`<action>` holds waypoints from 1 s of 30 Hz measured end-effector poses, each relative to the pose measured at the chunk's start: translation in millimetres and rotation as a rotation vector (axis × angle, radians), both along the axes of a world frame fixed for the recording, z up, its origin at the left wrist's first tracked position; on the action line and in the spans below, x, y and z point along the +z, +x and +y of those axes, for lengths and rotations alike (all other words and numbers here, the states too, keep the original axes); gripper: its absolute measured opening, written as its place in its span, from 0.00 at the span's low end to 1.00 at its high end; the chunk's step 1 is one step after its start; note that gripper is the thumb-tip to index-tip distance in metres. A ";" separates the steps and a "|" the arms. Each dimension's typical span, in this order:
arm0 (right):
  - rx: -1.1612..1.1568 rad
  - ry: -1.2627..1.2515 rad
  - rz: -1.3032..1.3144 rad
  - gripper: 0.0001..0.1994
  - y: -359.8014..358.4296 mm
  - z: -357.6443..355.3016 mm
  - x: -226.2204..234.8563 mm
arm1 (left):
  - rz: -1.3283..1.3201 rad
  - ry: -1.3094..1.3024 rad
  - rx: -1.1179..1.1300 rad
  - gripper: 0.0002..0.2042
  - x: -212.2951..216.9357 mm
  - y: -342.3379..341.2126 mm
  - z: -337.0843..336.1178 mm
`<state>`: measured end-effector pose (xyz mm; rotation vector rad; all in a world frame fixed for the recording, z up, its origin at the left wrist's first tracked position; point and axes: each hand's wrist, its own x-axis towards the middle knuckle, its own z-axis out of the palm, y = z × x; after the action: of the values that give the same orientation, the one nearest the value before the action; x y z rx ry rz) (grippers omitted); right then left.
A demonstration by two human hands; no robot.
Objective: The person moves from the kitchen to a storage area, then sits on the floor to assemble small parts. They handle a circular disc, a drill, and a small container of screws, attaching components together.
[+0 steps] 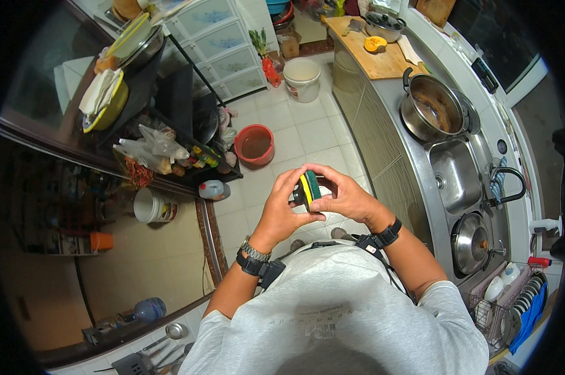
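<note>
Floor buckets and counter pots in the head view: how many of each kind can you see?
White plastic bucket: 1
Red plastic bucket: 1
Large steel pot with brown liquid: 1
Steel pot with lid by the sink: 1
Small steel pot on the wooden board: 1
Total: 5

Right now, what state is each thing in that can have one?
Sponge: held up on edge between both hands, over the floor.
Left hand: fingers closed on the sponge.
Right hand: fingers closed on the sponge.
Big pot: uncovered, brownish liquid inside.
Sink: no dishes in it.
Lidded pot: lid on.
Red bucket: uncovered, on the floor.
White bucket: uncovered.
</note>
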<state>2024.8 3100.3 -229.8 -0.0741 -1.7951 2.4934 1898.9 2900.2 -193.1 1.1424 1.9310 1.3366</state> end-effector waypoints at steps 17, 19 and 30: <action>-0.034 0.115 0.007 0.52 -11.2 9.8 -2.1 | -0.117 0.044 -0.037 0.62 -8.0 -14.8 12.3; -0.039 0.140 -0.002 0.50 -14.2 11.8 -1.4 | 0.089 0.057 -0.009 0.62 -13.7 -17.9 15.8; -0.264 0.287 0.078 0.26 -34.6 -2.0 14.0 | 0.772 0.017 0.184 0.52 -0.7 -38.2 9.8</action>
<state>1990.2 3098.2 -215.8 -0.1813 -1.9455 2.0169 1860.6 2910.0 -193.7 1.6935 2.6077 1.0772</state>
